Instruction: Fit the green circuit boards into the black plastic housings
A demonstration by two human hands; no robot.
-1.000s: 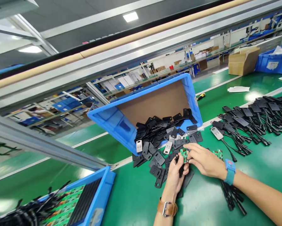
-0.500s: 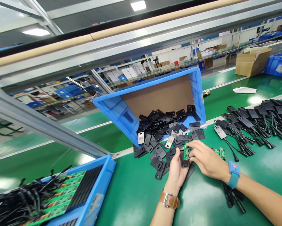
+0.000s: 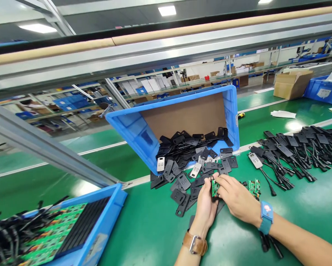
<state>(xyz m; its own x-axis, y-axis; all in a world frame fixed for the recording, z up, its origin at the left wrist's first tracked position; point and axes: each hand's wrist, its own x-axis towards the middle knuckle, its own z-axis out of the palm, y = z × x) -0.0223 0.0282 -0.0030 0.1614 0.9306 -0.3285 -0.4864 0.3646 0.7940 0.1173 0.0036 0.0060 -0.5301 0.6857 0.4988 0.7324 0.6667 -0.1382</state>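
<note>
My left hand point(image 3: 205, 205), with a brown strap at the wrist, is closed round a small black plastic case point(image 3: 214, 198), mostly hidden by fingers. A green circuit board point(image 3: 214, 188) lies at the case, its component side showing. The fingers of my right hand point(image 3: 238, 197) are closed on the board's right edge; a blue band circles that wrist. Just beyond both hands spreads a pile of flat black case plates point(image 3: 184, 181). More green circuit boards point(image 3: 254, 187) with black cables lie beside my right hand, their cables passing under that wrist.
A tipped blue crate point(image 3: 171, 105) spills black plates onto the green bench point(image 3: 144, 225). At lower left, a blue tray point(image 3: 114, 207) holds boards and cables. Cabled black units point(image 3: 290, 147) lie in a heap at right. A metal post point(image 3: 57, 147) slants at left; a white glove point(image 3: 283, 114) lies behind.
My right hand has brought the circuit board lower and closer against the case in my left hand. The whole view has shifted slightly, so the bench things appear further left.
</note>
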